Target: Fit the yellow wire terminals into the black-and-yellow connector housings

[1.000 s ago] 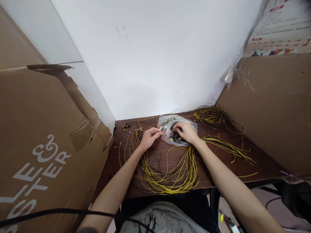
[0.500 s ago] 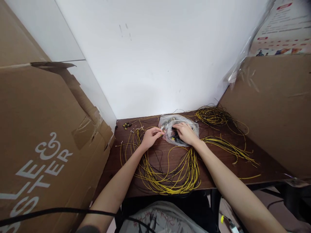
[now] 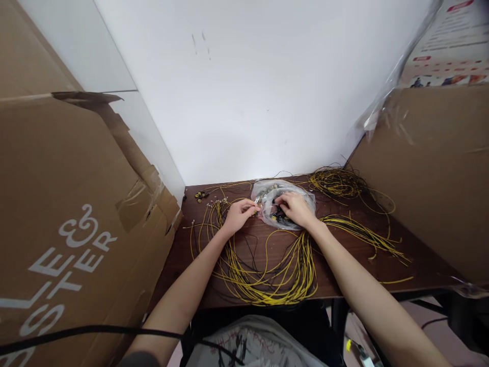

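Note:
A clear plastic bag [image 3: 263,187] with small black and yellow parts lies open near the wall. My right hand [image 3: 295,208] is over its mouth, fingers bent together among the parts; what they pinch is too small to make out. At the bag's left edge, my left hand [image 3: 240,214] has thumb and forefinger closed on a tiny yellowish piece I cannot name. Beneath my wrists, a bundle of yellow and black wires [image 3: 275,298] curves along the front of the brown table [image 3: 248,250]. Its left ends fan out beside my left hand.
A tangled wire coil [image 3: 334,182] and a straight wire bunch [image 3: 362,234] lie to the right. Small black-yellow parts [image 3: 200,195] sit at the back left. Large cardboard boxes flank the table, left [image 3: 84,178] and right [image 3: 428,183]. A white wall [image 3: 244,92] stands behind.
My right hand's fingers have curled in a little over the bag. My left hand keeps its pinch at the bag's edge. The whole view has shifted slightly.

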`<act>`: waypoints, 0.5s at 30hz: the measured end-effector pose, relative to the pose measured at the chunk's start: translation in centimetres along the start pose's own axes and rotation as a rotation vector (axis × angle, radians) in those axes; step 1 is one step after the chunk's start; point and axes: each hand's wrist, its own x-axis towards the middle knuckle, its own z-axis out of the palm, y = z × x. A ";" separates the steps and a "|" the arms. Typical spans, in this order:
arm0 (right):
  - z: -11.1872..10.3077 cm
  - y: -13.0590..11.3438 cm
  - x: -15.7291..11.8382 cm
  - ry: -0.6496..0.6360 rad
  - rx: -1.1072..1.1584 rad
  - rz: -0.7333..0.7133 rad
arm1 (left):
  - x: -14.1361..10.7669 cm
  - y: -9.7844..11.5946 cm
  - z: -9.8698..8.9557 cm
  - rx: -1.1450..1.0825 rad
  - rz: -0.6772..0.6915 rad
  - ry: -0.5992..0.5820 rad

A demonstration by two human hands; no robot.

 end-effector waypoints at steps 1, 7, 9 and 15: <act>0.0 -0.1 0.0 -0.002 -0.003 -0.002 | 0.0 0.0 0.0 -0.004 0.001 -0.001; -0.3 -0.4 0.0 0.078 0.060 -0.008 | 0.0 -0.1 0.0 -0.013 0.002 0.000; -0.6 -0.7 0.0 0.140 0.128 -0.002 | 0.0 -0.1 0.0 -0.011 0.001 0.001; -1.1 -1.8 -0.1 0.240 0.333 0.022 | 0.0 -0.1 0.1 -0.029 -0.006 0.007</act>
